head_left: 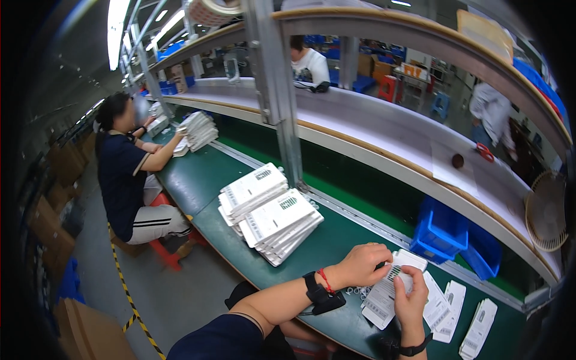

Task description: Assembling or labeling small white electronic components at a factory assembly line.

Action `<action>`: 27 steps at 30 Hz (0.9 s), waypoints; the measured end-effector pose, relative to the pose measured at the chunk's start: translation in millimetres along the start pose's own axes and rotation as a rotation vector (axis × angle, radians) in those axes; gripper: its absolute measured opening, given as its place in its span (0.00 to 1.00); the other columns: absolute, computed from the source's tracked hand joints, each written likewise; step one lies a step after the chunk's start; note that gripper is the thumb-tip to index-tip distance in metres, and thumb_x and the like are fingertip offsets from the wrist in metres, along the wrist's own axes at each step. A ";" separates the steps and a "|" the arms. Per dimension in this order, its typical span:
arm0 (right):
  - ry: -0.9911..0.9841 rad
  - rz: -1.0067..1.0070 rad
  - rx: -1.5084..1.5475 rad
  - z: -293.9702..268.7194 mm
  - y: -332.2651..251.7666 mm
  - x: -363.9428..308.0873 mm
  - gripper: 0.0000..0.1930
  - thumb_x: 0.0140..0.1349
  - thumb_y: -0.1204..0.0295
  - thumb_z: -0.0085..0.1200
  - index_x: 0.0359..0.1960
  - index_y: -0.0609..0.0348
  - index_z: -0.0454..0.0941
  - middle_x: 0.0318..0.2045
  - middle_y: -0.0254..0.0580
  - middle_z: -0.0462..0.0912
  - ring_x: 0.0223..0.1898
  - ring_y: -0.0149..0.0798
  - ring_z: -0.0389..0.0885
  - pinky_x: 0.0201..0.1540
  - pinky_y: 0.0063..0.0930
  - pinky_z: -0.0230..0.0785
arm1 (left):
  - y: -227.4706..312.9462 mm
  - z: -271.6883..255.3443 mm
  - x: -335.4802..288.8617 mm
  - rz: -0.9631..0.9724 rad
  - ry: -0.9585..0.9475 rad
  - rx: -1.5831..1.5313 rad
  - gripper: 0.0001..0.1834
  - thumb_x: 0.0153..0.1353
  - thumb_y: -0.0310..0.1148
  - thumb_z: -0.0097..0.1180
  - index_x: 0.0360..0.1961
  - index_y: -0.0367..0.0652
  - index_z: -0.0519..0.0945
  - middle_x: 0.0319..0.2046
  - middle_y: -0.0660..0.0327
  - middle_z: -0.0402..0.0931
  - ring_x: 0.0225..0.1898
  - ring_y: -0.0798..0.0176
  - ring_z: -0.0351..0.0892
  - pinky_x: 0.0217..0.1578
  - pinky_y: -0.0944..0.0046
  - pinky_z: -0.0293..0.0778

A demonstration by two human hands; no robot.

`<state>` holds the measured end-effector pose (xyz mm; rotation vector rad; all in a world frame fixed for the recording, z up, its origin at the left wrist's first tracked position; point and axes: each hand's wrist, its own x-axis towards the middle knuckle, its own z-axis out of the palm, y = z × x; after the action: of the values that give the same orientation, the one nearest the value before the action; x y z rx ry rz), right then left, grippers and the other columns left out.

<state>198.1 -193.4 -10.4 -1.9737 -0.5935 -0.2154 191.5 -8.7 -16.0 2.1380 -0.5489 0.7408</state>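
Observation:
My left hand (pixel 363 264) has its fingers curled and pinched at the upper edge of a white printed card pack (pixel 380 303); whatever sits between the fingertips is too small to make out. Facing it, my right hand (pixel 412 303) curls its thumb and fingers round the right side of the same pack, by a pale rounded part. Small white rings or loops (pixel 358 291) lie on the green table to the left of the pack. More white printed packs (pixel 441 312) overlap right of my right hand, and a narrow stack (pixel 479 329) lies farther right.
Tall piles of white packs (pixel 273 219) stand on the green table (pixel 222 240) left of my hands. Blue bins (pixel 441 231) sit behind, under a shelf (pixel 372 144) carrying red scissors (pixel 485 152). A co-worker (pixel 129 162) sits at the left; a fan (pixel 546 210) is at the right.

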 end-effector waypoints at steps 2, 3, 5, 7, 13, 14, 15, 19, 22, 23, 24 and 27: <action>0.044 -0.016 0.023 -0.1 1.5 0.9 0.24 0.52 0.80 0.55 0.54 0.67 0.70 0.49 0.55 0.77 0.52 0.47 0.76 0.57 0.33 0.64 | -6.3 -8.7 -0.6 -0.159 0.085 0.042 0.05 0.50 0.28 0.58 0.28 0.41 0.78 0.25 0.57 0.75 0.26 0.55 0.76 0.28 0.61 0.72; 0.167 -0.055 0.043 3.9 -4.3 1.1 0.27 0.52 0.81 0.53 0.57 0.66 0.67 0.51 0.56 0.76 0.55 0.48 0.74 0.59 0.35 0.61 | -12.9 -11.9 -2.3 -0.165 0.107 0.073 0.05 0.50 0.28 0.58 0.28 0.41 0.78 0.25 0.57 0.75 0.26 0.55 0.76 0.28 0.61 0.72; 0.470 -0.260 0.074 8.3 -22.4 11.6 0.19 0.52 0.81 0.54 0.48 0.67 0.74 0.42 0.52 0.80 0.46 0.46 0.78 0.51 0.33 0.68 | -35.4 -15.5 -8.1 -0.368 0.080 0.049 0.06 0.50 0.28 0.60 0.30 0.40 0.79 0.26 0.60 0.77 0.26 0.64 0.77 0.27 0.65 0.72; 0.606 -0.384 0.108 3.5 -2.5 15.6 0.25 0.54 0.80 0.50 0.57 0.66 0.68 0.54 0.50 0.73 0.55 0.44 0.71 0.58 0.31 0.61 | -71.7 0.8 -12.2 -0.429 0.030 -0.444 0.07 0.50 0.28 0.62 0.32 0.40 0.81 0.27 0.65 0.78 0.29 0.72 0.76 0.29 0.69 0.73; 0.487 -0.235 0.468 -6.2 -10.1 11.5 0.36 0.57 0.79 0.57 0.66 0.60 0.52 0.57 0.60 0.66 0.55 0.48 0.70 0.56 0.38 0.66 | -42.6 13.4 -7.1 -0.630 -0.273 -1.280 0.09 0.52 0.29 0.65 0.33 0.39 0.80 0.29 0.66 0.77 0.31 0.72 0.77 0.32 0.70 0.75; 0.574 -0.290 0.256 -3.9 -3.1 11.6 0.27 0.57 0.80 0.56 0.58 0.65 0.58 0.53 0.58 0.69 0.54 0.47 0.71 0.56 0.38 0.66 | -37.9 7.8 -4.4 -0.632 -0.290 -1.327 0.09 0.52 0.30 0.65 0.33 0.39 0.80 0.29 0.66 0.77 0.32 0.71 0.77 0.31 0.69 0.75; 0.659 -0.342 0.043 -5.0 4.1 10.8 0.19 0.58 0.81 0.54 0.50 0.69 0.64 0.48 0.55 0.72 0.52 0.45 0.71 0.56 0.39 0.66 | -33.7 2.7 -3.4 -0.635 -0.305 -1.375 0.09 0.52 0.30 0.65 0.32 0.39 0.80 0.29 0.67 0.77 0.32 0.71 0.77 0.31 0.68 0.76; 0.488 -0.068 0.150 -6.9 24.1 3.7 0.22 0.55 0.81 0.56 0.50 0.68 0.63 0.49 0.55 0.70 0.54 0.45 0.68 0.58 0.41 0.62 | -48.6 -7.3 3.9 -0.490 -0.038 -0.950 0.08 0.51 0.29 0.64 0.32 0.38 0.80 0.28 0.66 0.78 0.32 0.73 0.75 0.36 0.70 0.71; 0.289 0.017 0.450 -4.3 8.0 7.7 0.21 0.57 0.77 0.55 0.52 0.73 0.66 0.50 0.57 0.72 0.52 0.43 0.71 0.54 0.37 0.64 | -50.9 -20.5 5.7 -0.431 0.018 -0.885 0.05 0.49 0.25 0.62 0.28 0.37 0.80 0.25 0.64 0.78 0.29 0.72 0.75 0.34 0.71 0.71; 0.278 0.011 0.453 -4.3 8.7 7.5 0.21 0.57 0.77 0.55 0.52 0.73 0.66 0.50 0.57 0.72 0.52 0.43 0.71 0.54 0.37 0.64 | -52.5 -22.9 4.7 -0.385 -0.004 -0.851 0.05 0.49 0.25 0.62 0.28 0.36 0.80 0.25 0.64 0.78 0.29 0.72 0.76 0.34 0.71 0.71; 0.253 0.003 0.422 -4.5 11.0 8.5 0.21 0.58 0.77 0.55 0.52 0.73 0.66 0.50 0.57 0.72 0.52 0.43 0.71 0.54 0.37 0.64 | -55.4 -23.3 4.3 -0.375 -0.009 -0.861 0.06 0.49 0.26 0.62 0.28 0.36 0.80 0.24 0.65 0.78 0.27 0.72 0.75 0.34 0.71 0.71; 0.181 -0.009 0.330 -11.5 20.4 12.1 0.20 0.59 0.76 0.54 0.51 0.74 0.67 0.50 0.57 0.73 0.51 0.43 0.72 0.53 0.37 0.65 | -66.1 -22.4 6.4 -0.339 -0.111 -0.847 0.06 0.49 0.27 0.62 0.27 0.36 0.79 0.22 0.65 0.77 0.26 0.73 0.73 0.32 0.70 0.70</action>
<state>219.8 -207.1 -16.4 -1.6140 -0.4858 -0.2797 228.5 47.4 -35.9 1.4179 -0.4323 0.1397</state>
